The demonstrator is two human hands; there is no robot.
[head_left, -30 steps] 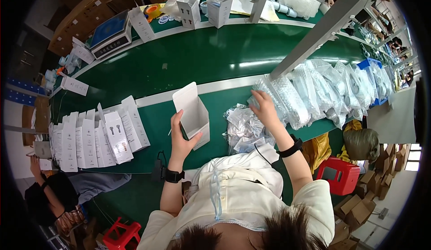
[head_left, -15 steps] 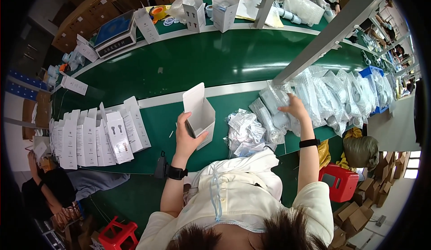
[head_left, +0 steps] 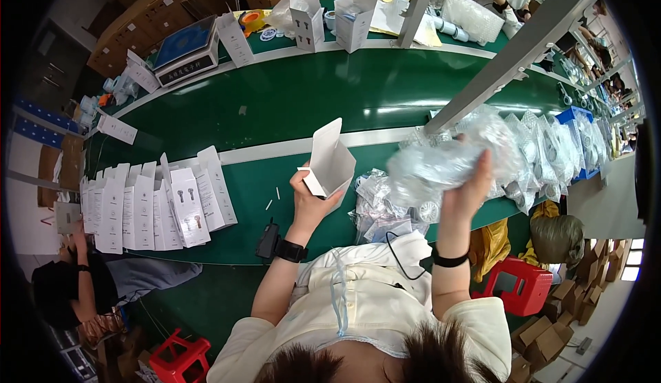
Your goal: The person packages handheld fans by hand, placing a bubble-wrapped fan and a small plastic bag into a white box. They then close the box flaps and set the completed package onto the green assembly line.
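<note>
Currently both hands are occupied, one item each. The left hand (head_left: pixel 315 200) has its grip closed around the lower part of a white open-topped box (head_left: pixel 333 163), thumb on the near side, with a tall flap standing up at the far side; the inner walls show, but the bottom cannot be made out. The right hand (head_left: pixel 469 189) has its grip closed on a bubble-wrapped pack (head_left: pixel 430 169), blurred and apparently raised over the bench (head_left: pixel 261 169) — contents not readable through the wrap. Box and pack are near each other but apart. Progress, judged from layout: the box is open and the pack is in hand; the box is unclosed and the pack lies wholly outside it. To the left, a row of white cartons (head_left: pixel 144 211) stands close together, several with flaps up; whether these are filled, cannot tell. To the right, more wrapped packs (head_left: pixel 544 142) lean in a line toward a blue bin (head_left: pixel 567 116), so the supply of packs is well short of used up. Between the hands, nearer the body, sits a heap of small clear bags (head_left: pixel 377 207) — partly under the raised pack in this view, count not possible.
</note>
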